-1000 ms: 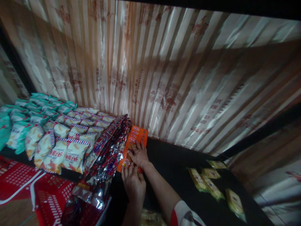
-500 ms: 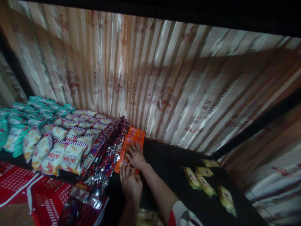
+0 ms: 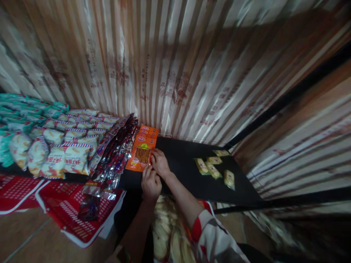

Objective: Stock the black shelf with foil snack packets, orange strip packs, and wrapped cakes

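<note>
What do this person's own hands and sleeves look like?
The left hand and right hand are bare, without gloves. The right sleeve is pale with dark patches and red at its edge; the left sleeve is too dim to describe.

Pale, dark-patched right sleeve (image 3: 215, 235) with red edging (image 3: 196, 229)

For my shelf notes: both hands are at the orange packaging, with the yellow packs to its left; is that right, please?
Not quite: in the head view, the yellow packs lie right of the orange packaging; the rest stands.
</note>
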Motion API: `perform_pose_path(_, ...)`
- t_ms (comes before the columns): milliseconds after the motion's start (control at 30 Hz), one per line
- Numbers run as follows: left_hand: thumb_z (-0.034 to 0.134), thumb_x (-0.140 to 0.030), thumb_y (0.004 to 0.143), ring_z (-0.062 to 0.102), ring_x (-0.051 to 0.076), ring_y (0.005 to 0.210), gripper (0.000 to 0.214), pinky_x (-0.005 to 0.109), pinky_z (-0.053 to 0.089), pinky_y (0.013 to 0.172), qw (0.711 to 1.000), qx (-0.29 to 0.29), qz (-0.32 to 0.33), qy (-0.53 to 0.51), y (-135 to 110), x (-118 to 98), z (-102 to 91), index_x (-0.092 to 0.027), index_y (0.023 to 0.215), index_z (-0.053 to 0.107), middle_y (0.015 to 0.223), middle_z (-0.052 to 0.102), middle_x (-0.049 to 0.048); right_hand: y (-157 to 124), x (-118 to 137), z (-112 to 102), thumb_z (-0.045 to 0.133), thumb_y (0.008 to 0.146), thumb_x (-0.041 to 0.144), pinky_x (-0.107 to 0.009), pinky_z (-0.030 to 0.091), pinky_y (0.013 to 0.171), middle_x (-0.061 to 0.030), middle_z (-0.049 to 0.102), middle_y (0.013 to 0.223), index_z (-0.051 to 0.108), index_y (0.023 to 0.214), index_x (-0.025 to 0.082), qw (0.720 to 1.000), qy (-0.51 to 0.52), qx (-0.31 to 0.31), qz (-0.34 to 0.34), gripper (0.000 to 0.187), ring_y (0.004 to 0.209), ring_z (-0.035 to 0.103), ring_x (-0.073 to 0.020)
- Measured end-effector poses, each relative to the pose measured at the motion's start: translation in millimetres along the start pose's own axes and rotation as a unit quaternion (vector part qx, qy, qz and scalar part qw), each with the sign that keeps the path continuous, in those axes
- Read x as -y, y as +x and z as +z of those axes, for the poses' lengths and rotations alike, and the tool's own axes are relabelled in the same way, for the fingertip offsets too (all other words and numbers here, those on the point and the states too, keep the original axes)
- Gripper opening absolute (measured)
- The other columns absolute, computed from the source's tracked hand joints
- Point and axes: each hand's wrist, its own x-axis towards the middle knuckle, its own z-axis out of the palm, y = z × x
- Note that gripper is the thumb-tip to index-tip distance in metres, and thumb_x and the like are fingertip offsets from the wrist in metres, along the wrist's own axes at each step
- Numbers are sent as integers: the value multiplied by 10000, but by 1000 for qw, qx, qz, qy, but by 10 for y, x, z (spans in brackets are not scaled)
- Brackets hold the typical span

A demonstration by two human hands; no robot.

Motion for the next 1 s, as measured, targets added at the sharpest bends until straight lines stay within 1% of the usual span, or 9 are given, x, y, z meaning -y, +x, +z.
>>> perform_pose_path(100, 394, -76, 739, 523, 225, 1085, 255, 383, 448, 941, 997, 27, 63, -30, -165, -106, -53, -161, 773, 632, 1047, 623, 109, -302, -102, -165, 386, 836, 211, -362, 374, 1016, -134, 568, 1212, 627, 1081, 116, 999, 7, -30, 18, 356, 1187, 458, -205)
perform_pose_path(200, 362, -85, 759, 550, 196, 1028, 288, 351, 463, 919, 987, 81, 127, -61, -359, -209, -108, -158, 842, 628, 1030, 626, 103, -709, -192, -381, 363, 844, 220, -377, 378, 1012, -123, 568, 1218, 621, 1088, 137, 997, 18, -62, 32, 366, 1183, 465, -202)
perform_pose_path(333, 332, -123, 802, 546, 186, 1061, 336, 356, 459, 932, 965, 178, 175, -74, -700, -324, -198, -136, 1014, 592, 1059, 631, 103, -1406, -331, -680, 339, 859, 250, -401, 373, 1016, -107, 561, 1235, 610, 1106, 168, 994, 19, -86, 72, 376, 1193, 460, -200)
perform_pose_path(400, 317, -153, 826, 546, 185, 1078, 348, 383, 458, 939, 957, 209, 188, -73, -905, -376, -249, -141, 1065, 570, 1094, 623, 105, -1787, -434, -797, 336, 857, 272, -422, 376, 1013, -115, 570, 1221, 609, 1102, 157, 987, 12, -113, 112, 384, 1177, 479, -210)
perform_pose_path(500, 358, -185, 829, 524, 201, 1128, 346, 420, 446, 960, 940, 259, 210, -68, -1228, -450, -303, -153, 1119, 543, 1157, 599, 116, -2328, -626, -881, 345, 849, 302, -432, 365, 1026, -134, 563, 1230, 583, 1136, 133, 977, -9, -120, 176, 409, 1182, 479, -224)
perform_pose_path(633, 369, -141, 807, 537, 207, 1115, 336, 417, 455, 953, 936, 256, 236, -59, -1602, -533, -294, -156, 1085, 557, 1126, 614, 122, -2865, -848, -815, 373, 821, 337, -414, 363, 1032, -171, 527, 1271, 484, 1244, 67, 961, -26, -84, 263, 514, 1216, 455, -240)
perform_pose_path(767, 365, -128, 806, 563, 209, 1071, 322, 420, 476, 924, 936, 272, 222, -30, -1810, -588, -240, -166, 1052, 569, 1096, 630, 110, -3134, -894, -723, 448, 783, 395, -392, 356, 1038, -188, 491, 1307, 469, 1261, 37, 954, -1, 13, 301, 598, 1235, 439, -257)
perform_pose_path(867, 383, -140, 804, 558, 231, 1083, 299, 445, 471, 925, 936, 296, 191, -8, -1861, -633, -214, -147, 1028, 583, 1127, 617, 131, -3193, -838, -744, 498, 759, 370, -380, 312, 1067, -171, 447, 1351, 498, 1248, 57, 958, -8, 39, 283, 580, 1284, 368, -256)
perform_pose_path(1000, 368, -117, 788, 547, 230, 1108, 359, 422, 462, 946, 934, 331, 133, -1, -1863, -732, -206, -127, 1077, 579, 1172, 598, 140, -3181, -753, -838, 556, 712, 257, -387, 329, 1055, -136, 472, 1338, 515, 1245, 114, 962, -1, 58, 267, 553, 1270, 391, -248)
